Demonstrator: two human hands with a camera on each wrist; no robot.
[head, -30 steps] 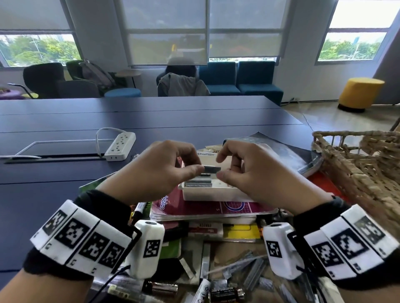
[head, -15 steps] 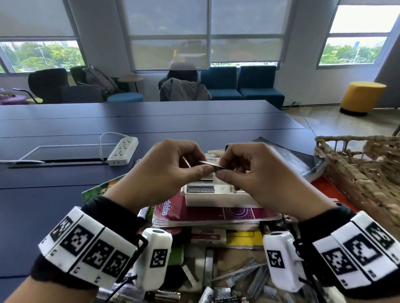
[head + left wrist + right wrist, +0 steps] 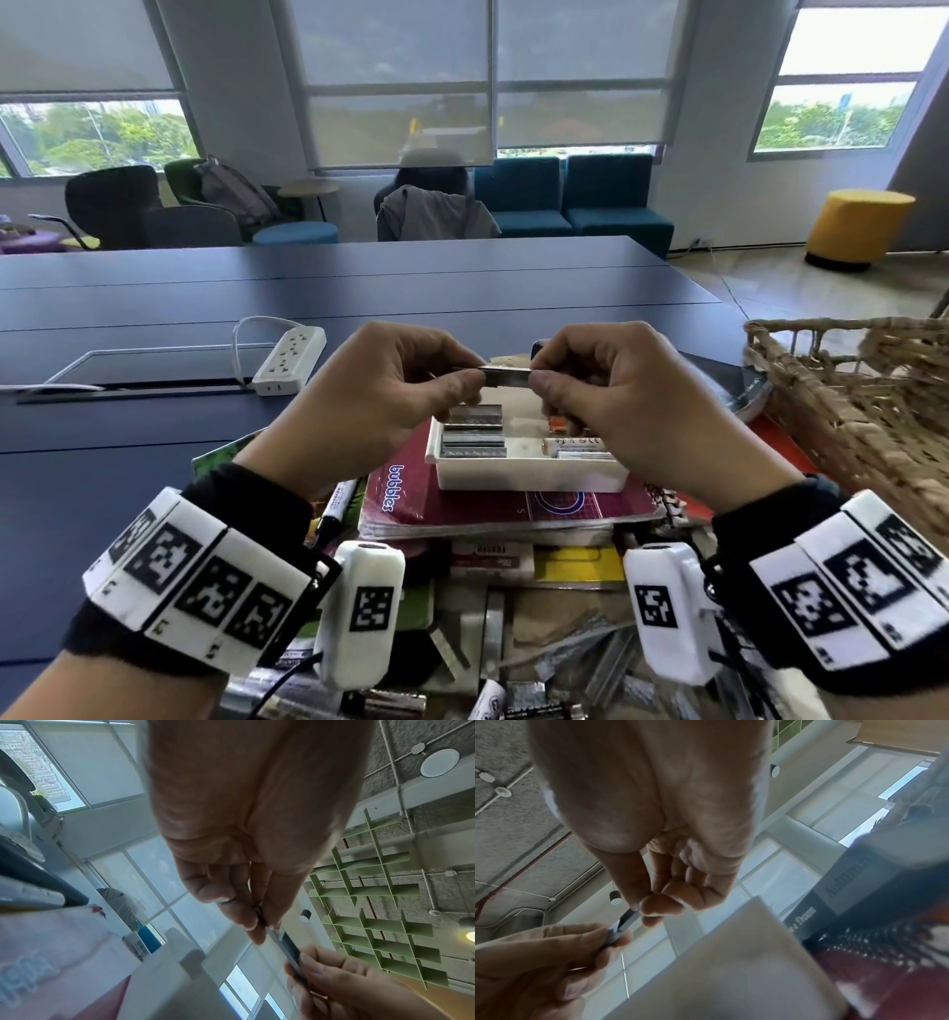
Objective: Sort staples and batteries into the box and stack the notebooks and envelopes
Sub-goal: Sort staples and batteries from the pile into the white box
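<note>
While both hands (image 3: 400,390) pinch staple strip (image 3: 506,376), notebook (image 3: 395,496) reads "bubbles".

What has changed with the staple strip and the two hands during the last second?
The staple strip, pinched at either end by the left hand and right hand, has been lifted from just above the white box to clearly higher over it. Both pinches stayed. The box, with staples on its left and batteries on its right, remains on the maroon notebook.
</note>
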